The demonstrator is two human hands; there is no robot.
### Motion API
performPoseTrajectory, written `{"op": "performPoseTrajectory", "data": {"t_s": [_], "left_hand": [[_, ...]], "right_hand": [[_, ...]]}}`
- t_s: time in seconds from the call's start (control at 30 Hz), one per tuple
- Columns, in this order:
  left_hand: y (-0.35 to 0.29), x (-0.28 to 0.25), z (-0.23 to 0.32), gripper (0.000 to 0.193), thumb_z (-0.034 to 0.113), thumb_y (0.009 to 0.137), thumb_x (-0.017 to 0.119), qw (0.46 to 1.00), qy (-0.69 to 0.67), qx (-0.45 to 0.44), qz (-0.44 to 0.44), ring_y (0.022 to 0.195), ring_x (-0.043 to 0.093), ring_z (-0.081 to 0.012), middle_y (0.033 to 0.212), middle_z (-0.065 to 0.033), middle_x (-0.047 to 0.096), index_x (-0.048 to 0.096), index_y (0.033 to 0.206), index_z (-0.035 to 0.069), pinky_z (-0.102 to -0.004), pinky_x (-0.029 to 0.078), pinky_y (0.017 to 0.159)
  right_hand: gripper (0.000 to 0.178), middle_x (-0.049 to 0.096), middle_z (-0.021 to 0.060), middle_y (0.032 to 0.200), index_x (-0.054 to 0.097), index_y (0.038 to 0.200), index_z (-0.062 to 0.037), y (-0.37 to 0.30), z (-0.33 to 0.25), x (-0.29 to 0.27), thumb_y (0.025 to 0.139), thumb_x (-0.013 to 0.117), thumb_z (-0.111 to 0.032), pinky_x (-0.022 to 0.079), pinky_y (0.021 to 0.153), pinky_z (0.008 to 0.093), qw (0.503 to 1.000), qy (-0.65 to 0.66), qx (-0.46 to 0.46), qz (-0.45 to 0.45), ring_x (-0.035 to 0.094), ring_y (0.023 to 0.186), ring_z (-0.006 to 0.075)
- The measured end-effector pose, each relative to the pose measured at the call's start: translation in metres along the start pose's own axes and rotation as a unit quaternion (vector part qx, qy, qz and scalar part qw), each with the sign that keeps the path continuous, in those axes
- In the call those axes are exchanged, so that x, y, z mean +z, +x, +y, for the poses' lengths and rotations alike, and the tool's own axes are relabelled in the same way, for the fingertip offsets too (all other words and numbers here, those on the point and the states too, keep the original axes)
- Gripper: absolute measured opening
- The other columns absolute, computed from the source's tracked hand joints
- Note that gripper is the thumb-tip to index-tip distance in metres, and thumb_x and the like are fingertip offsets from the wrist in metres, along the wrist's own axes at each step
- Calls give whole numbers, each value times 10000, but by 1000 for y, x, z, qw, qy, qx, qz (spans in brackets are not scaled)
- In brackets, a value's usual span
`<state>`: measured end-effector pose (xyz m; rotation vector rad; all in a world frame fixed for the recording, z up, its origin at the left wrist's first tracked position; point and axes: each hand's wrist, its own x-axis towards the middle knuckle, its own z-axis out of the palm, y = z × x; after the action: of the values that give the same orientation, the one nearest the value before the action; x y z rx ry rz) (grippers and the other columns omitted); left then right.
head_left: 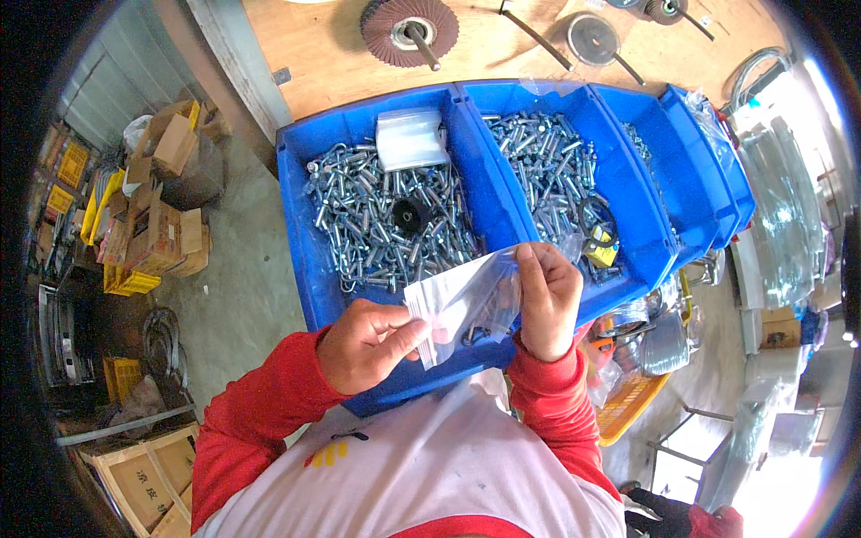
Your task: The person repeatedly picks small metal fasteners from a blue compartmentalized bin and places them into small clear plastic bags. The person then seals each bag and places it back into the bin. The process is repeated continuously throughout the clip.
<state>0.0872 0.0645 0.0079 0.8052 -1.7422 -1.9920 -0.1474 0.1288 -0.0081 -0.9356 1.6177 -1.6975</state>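
Note:
A clear zip-lock bag (473, 285) is stretched between my hands over the front of a blue bin (309, 269). My left hand (369, 345) pinches the bag's zip end between thumb and fingers. At the opposite end, my right hand (549, 300) grips a corner, its thumb on top. Small dark shapes show through the film; I cannot tell whether they lie inside the bag or beneath it. Behind the bag, the bin holds many loose metal bolts (359, 211), with a stack of clear bags (411, 141) and a black round part (411, 213) on them.
To the right stands a second blue bin (619, 193) of metal fasteners, with a yellow item (601, 251) and a black ring in it. A wooden board (489, 45) with abrasive wheels (408, 34) rises behind. Cardboard boxes (152, 224) sit at left, a yellow basket (628, 412) at lower right.

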Motion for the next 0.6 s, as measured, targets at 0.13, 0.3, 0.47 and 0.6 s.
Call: {"op": "performPoseTrajectory", "data": {"t_s": [0.13,0.3,0.47,0.6], "left_hand": [[-1,-6,4,129,97,976,718,997,-71,-14,8,720,670,-100,824,-80,744,754,970,-27,-273,547,663],[0,-9,13,135,54,928,767,995,-74,5,66,692,667,-91,765,-55,727,718,812,2,-250,531,637],[2,1,18,169,114,841,843,973,184,120,68,607,670,-140,693,-70,703,709,796,20,-279,524,573],[10,6,18,188,103,792,846,941,273,193,58,580,671,-141,677,-89,701,677,743,36,-290,524,549]], "right_hand": [[187,591,-31,711,678,1018,29,-1,-1,1,1030,645,-156,392,544,229,1000,-9,21,-6,508,613,46],[253,611,115,920,622,1044,10,-10,-20,12,862,768,-86,471,799,355,940,-203,-256,103,593,891,244],[267,724,138,848,739,925,3,-36,-45,14,763,878,-158,542,753,407,957,-126,-194,-175,702,790,304],[223,739,147,830,752,930,20,-44,-34,19,850,833,-172,557,655,349,972,-83,-81,-204,723,723,243]]}}
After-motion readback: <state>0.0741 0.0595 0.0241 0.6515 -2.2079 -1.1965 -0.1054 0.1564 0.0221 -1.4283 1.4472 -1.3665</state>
